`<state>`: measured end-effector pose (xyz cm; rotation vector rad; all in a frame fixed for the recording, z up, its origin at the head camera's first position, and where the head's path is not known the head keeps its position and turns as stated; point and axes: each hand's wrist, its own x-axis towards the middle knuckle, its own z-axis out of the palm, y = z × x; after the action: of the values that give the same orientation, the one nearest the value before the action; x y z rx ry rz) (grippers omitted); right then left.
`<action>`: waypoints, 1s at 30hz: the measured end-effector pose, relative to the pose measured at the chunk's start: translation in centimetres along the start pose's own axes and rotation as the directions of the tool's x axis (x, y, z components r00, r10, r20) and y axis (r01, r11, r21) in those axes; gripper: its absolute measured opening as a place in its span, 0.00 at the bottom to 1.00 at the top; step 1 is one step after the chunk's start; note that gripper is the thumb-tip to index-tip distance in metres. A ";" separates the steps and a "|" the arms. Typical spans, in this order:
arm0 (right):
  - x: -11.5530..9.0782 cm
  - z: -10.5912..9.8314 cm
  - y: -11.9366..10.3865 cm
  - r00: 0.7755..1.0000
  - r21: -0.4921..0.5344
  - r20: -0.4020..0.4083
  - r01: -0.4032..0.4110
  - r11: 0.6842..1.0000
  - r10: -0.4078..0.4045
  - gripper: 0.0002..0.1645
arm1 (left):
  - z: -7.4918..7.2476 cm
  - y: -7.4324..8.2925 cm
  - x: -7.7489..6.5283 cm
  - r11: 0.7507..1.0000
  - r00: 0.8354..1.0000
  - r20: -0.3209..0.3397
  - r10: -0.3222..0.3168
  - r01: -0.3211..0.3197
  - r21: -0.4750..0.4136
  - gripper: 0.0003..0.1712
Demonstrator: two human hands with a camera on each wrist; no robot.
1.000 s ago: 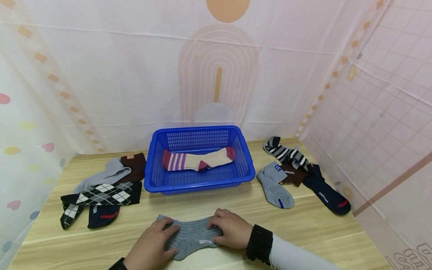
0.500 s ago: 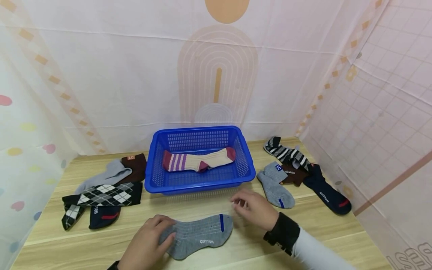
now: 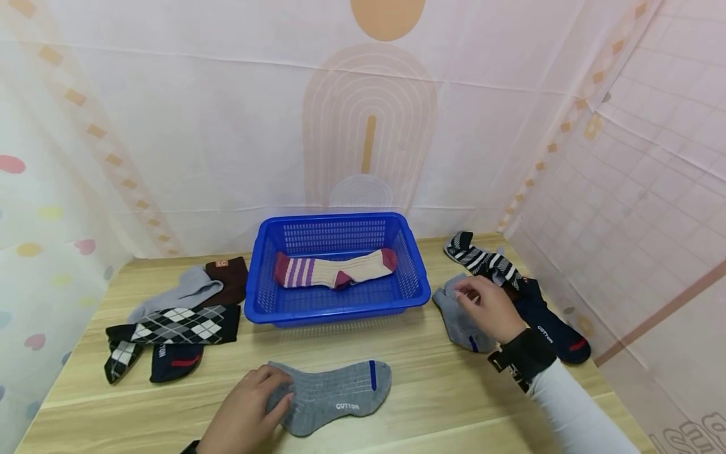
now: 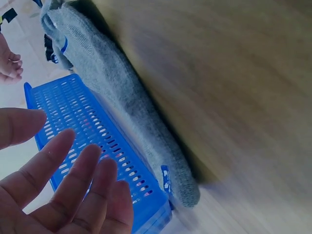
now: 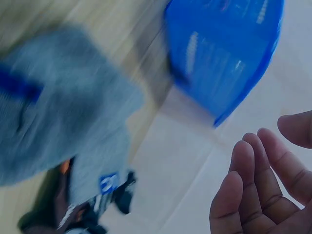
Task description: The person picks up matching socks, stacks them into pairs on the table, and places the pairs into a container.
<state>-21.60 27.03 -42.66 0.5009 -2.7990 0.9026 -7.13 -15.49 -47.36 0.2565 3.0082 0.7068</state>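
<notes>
A grey sock (image 3: 334, 394) with COTTON lettering and a blue toe stripe lies flat at the front of the table. My left hand (image 3: 246, 410) is at its cuff end, thumb and fingers spread apart; in the left wrist view the loosely bent fingers (image 4: 80, 180) pinch nothing. On the right, a second grey sock (image 3: 455, 323) lies folded over, its blue tag visible in the right wrist view. Over that sock hovers my right hand (image 3: 493, 309), partly covering it in the head view. Its fingers (image 5: 242, 161) are loosely bent with a gap to the thumb.
A blue basket (image 3: 340, 315) at the back centre holds a cream, purple and maroon sock (image 3: 317, 271). At left lie an argyle sock (image 3: 187, 325) and several others. Right of the basket are a black-and-white striped sock (image 3: 482, 257) and a navy sock (image 3: 553, 331).
My right hand has let go of the front grey sock's toe end and moved right and away from me to the second grey sock. The left hand has stayed at the cuff.
</notes>
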 end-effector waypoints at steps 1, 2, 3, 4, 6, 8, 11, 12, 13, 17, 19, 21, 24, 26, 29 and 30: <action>0.2 -0.2 0.5 1.000 -0.007 -0.004 -0.010 1.000 0.010 0.11 | 0.0 0.0 0.0 1.000 1.000 -0.002 0.003 -0.003 0.001 0.07; 0.3 -0.3 1.1 1.000 -0.012 -0.004 -0.024 1.000 0.024 0.12 | 0.0 -0.1 -0.1 1.000 1.000 -0.003 0.005 -0.005 0.004 0.07; 0.4 -0.4 1.6 0.999 -0.012 0.001 -0.041 0.999 0.041 0.12 | 0.0 -0.1 -0.1 1.000 1.000 -0.001 0.005 -0.005 0.004 0.07; 0.6 -0.4 2.1 0.999 -0.016 0.003 -0.055 0.998 0.055 0.13 | 0.0 -0.1 -0.1 1.000 1.000 -0.001 0.005 -0.005 0.004 0.07; 1.0 -0.4 3.2 0.996 -0.025 0.011 -0.092 0.995 0.092 0.14 | 0.1 -0.2 -0.1 1.000 1.000 0.005 0.004 -0.004 0.003 0.08; 1.3 -0.4 4.3 0.990 -0.035 0.018 -0.136 0.990 0.136 0.15 | 0.1 -0.3 0.0 1.000 1.000 0.012 -0.001 0.001 0.000 0.08; 1.7 -0.3 5.7 0.983 -0.057 0.017 -0.182 0.982 0.184 0.15 | 0.1 -0.4 0.0 1.000 1.000 0.022 -0.004 0.004 -0.001 0.08; 1.8 -0.2 6.1 0.980 -0.062 0.018 -0.198 0.978 0.199 0.15 | 0.1 -0.4 0.0 1.000 1.000 0.024 -0.005 0.005 0.000 0.07; 1.8 -0.2 6.5 0.977 -0.069 0.020 -0.209 0.976 0.210 0.15 | 0.1 -0.3 -0.1 1.000 1.000 0.023 -0.006 0.006 -0.002 0.07; 2.0 0.0 7.8 0.967 -0.115 0.032 -0.249 0.962 0.254 0.17 | 0.0 -0.3 -0.2 1.000 1.000 0.019 0.003 -0.003 0.001 0.07; 2.1 0.1 8.3 0.961 -0.139 0.039 -0.264 0.954 0.272 0.18 | 0.1 -0.4 -0.2 1.000 1.000 0.022 0.008 -0.008 0.004 0.07; 2.1 0.3 8.6 0.957 -0.153 0.047 -0.276 0.949 0.286 0.18 | 0.1 -0.5 -0.2 1.000 1.000 0.030 0.009 -0.010 0.004 0.07; 2.0 0.7 8.9 0.956 -0.159 0.055 -0.277 0.948 0.288 0.19 | 0.1 -0.6 -0.2 1.000 0.999 0.037 0.005 -0.005 0.005 0.08; 1.9 1.0 8.9 0.957 -0.162 0.056 -0.273 0.948 0.285 0.18 | 0.1 -0.5 -0.2 1.000 0.999 0.038 0.000 0.000 0.004 0.08; 1.8 1.3 8.8 0.959 -0.163 0.064 -0.262 0.951 0.275 0.17 | 0.2 -0.5 -0.2 1.000 0.999 0.035 0.001 -0.001 0.007 0.08; 1.8 1.5 8.8 0.958 -0.163 0.069 -0.263 0.951 0.277 0.18 | 0.2 -0.5 -0.2 1.000 0.999 0.035 0.000 0.000 0.007 0.08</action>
<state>-26.53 32.36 -48.10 0.1396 -3.0411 0.7170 -6.96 -15.93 -47.74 0.2663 2.9783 0.6847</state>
